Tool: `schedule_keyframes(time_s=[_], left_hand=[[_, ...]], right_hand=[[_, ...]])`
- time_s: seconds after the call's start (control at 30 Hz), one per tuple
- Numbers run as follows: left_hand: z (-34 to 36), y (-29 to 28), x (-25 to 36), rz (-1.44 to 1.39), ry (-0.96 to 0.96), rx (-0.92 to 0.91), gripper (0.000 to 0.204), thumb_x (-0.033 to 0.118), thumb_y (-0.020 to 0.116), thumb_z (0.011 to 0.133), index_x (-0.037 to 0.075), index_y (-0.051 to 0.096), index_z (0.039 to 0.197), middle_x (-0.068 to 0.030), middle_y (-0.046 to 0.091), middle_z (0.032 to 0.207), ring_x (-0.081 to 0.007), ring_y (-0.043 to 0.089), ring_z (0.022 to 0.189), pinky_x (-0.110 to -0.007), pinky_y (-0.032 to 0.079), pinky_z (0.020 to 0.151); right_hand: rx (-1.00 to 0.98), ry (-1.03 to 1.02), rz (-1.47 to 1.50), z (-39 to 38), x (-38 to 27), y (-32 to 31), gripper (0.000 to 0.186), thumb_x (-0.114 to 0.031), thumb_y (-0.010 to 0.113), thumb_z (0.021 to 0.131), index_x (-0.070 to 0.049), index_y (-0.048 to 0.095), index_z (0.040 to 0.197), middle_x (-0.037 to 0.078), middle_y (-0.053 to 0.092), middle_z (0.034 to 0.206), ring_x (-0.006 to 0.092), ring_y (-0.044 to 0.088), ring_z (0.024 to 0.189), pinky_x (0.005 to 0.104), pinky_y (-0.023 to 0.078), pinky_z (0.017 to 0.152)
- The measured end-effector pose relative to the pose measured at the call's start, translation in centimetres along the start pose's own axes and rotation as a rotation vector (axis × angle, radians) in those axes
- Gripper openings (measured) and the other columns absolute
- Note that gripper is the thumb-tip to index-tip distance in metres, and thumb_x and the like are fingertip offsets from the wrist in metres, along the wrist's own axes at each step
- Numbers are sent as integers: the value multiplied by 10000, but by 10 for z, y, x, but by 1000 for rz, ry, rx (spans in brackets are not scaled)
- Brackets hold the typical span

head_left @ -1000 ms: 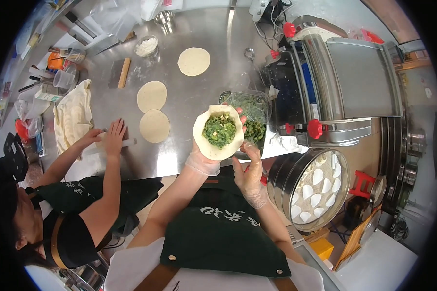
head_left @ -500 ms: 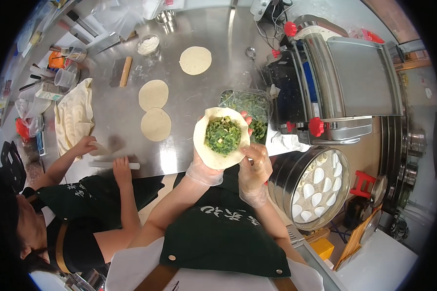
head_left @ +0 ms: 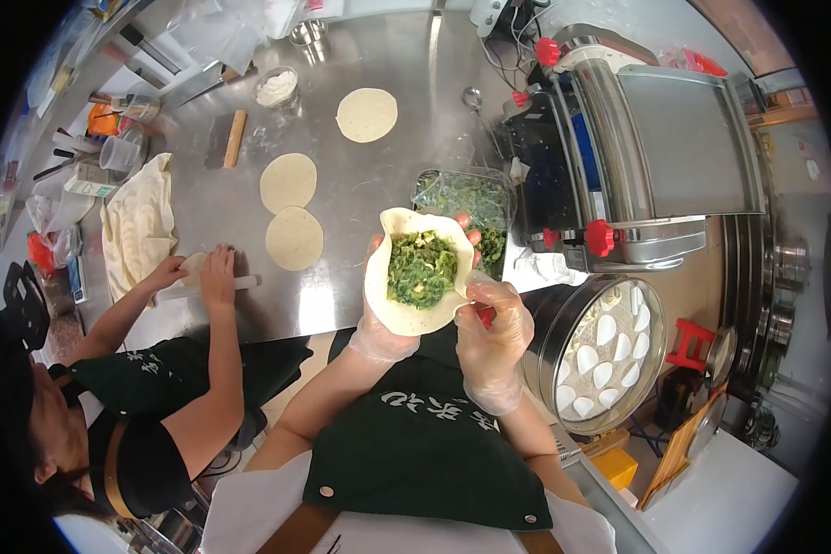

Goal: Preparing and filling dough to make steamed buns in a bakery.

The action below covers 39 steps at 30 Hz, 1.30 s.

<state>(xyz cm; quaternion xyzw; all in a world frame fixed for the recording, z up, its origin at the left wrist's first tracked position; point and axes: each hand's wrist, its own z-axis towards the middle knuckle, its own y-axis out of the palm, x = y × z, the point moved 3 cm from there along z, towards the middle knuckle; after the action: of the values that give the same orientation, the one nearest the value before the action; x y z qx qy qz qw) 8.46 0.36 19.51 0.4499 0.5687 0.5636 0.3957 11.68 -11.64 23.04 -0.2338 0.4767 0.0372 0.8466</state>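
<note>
My left hand (head_left: 385, 340), in a clear plastic glove, cups a round dough wrapper (head_left: 406, 320) from below. Chopped green filling (head_left: 422, 268) is heaped in the middle of the wrapper, whose rim curls up around it. The gloved right hand (head_left: 495, 334) is closed, thumb and fingers pinching the wrapper's right edge. Just beyond the wrapper stands a clear container (head_left: 462, 196) of the same green filling, partly hidden by my left fingers.
Three flat dough rounds (head_left: 295, 238) lie on the steel table. At left, a co-worker's hands (head_left: 216, 275) are over a small dough piece by a white rolling pin (head_left: 246, 283). A roller machine (head_left: 609, 138) stands right, above a round steamer (head_left: 535, 365) holding several white pieces.
My right hand has shifted slightly right and down, still pinching the edge. The wrapper's rim stands up more at the sides. The co-worker's hands have come together over the dough.
</note>
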Motion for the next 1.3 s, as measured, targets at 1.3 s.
schedule_keyframes(time_s=[1.3], left_hand=[[-10, 12, 31, 554, -392, 223, 1148, 912, 278, 718, 38, 375, 1456, -168, 511, 1399, -310, 523, 1275, -468, 456, 1061]], right_hand=[[-245, 46, -112, 27, -12, -28, 336, 78, 740, 703, -55, 659, 1000, 102, 695, 944, 215, 695, 731, 302, 546, 601]])
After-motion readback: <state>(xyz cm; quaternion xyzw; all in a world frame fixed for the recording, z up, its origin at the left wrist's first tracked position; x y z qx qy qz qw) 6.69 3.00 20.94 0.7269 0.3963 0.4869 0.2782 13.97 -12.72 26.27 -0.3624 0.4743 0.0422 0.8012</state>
